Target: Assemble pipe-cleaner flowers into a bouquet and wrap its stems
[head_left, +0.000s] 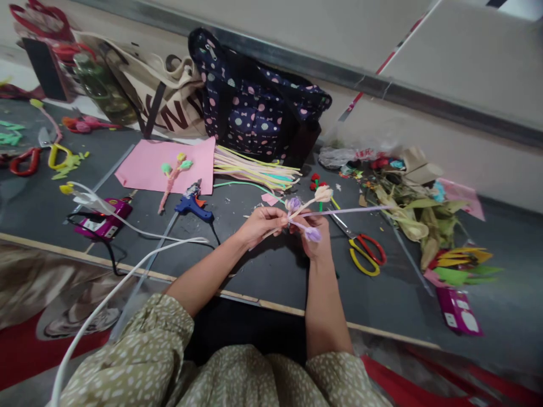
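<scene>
Between pinched left fingers point(279, 219), a fuzzy flower sprig point(313, 233); right fingers point(317, 222) touch it, grip unclear; likely light, bendy, crushable; best held by the stems point(304, 207).

A small flower bunch point(290, 219) of fuzzy strips is held above the bench point(254, 274), pinched in the left hand point(267, 222) where its stems cross. It has three soft, rounded heads. The cream head point(323, 194) tops a cream stem point(307, 208) slanting toward the bench's far edge and right end. One lilac head sits close to the crossing, on its far-edge side; the other angles toward the near edge, in front of the right hand point(324, 230). A long, straight lilac strip point(352, 211) reaches toward the right end. Pale stem ends poke out below the left fingers.
</scene>
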`<state>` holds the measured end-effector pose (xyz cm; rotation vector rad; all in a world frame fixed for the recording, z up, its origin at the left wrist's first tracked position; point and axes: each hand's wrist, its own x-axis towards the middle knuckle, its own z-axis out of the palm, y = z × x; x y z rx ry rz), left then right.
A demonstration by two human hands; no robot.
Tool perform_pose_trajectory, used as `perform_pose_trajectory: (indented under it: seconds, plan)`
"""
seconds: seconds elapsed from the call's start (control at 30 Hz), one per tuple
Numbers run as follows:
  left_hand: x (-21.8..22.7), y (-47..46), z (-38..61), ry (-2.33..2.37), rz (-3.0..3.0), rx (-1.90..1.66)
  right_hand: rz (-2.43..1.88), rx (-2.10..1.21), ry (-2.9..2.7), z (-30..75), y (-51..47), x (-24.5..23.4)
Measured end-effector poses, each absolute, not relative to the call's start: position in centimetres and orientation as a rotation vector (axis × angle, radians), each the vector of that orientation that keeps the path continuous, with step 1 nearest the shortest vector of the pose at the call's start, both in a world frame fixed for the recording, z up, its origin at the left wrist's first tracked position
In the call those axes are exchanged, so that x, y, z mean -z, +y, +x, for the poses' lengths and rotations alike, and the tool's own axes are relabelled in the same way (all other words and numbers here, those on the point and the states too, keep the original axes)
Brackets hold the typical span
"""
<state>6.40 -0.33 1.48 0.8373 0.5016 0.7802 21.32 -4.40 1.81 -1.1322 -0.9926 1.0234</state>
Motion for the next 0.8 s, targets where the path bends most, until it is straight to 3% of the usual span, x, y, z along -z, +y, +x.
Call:
perform_pose_trajectory:
  seconds: [0.2,0.4,0.8]
  plan:
    - [-1.2,-0.2,6.6,0.544,0.858,-0.811,-1.234,-0.704,-1.177,21.1,-4.7,-1.8]
    - [-1.5,-1.0,6.9,0.736,1.262,-1.133,-1.33,-0.429,-1.253,20.5,-4.9,-2.2]
    - [-1.6,-1.6,7.2,0.864,1.228,-1.242,-1.266,-0.45,-1.289,19.4,-4.8,-2.0]
